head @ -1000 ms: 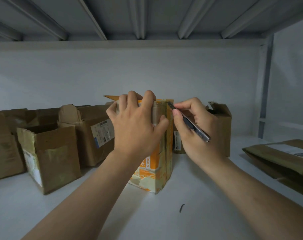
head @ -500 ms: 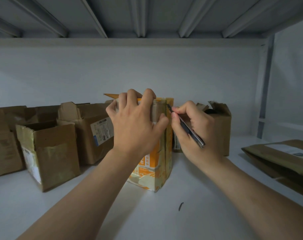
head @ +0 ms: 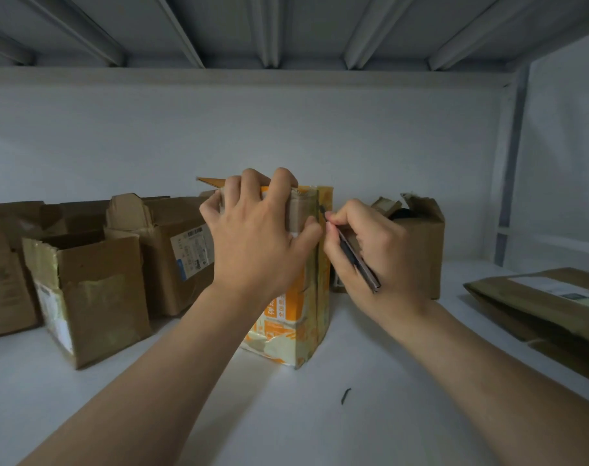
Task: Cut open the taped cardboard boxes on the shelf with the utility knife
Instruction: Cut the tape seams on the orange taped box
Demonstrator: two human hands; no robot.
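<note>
An orange and white taped cardboard box (head: 293, 324) stands upright in the middle of the white shelf (head: 353, 415). My left hand (head: 256, 237) grips its top from the front, fingers curled over the upper edge and thumb on the taped face. My right hand (head: 374, 250) holds a slim dark utility knife (head: 357, 260) like a pen. The blade tip touches the box's right front edge near the top, just beside my left thumb. A dark line runs down that edge below the tip.
Several opened brown cardboard boxes (head: 94, 290) stand at the left, another (head: 417, 243) sits behind my right hand. A flat brown parcel (head: 548, 304) lies at the right. A small dark scrap (head: 345, 395) lies on the shelf in front. A shelf post (head: 511, 163) rises at far right.
My right hand has moved the knife left and down, from above the box's top corner onto its right front edge. My left hand keeps the same grip.
</note>
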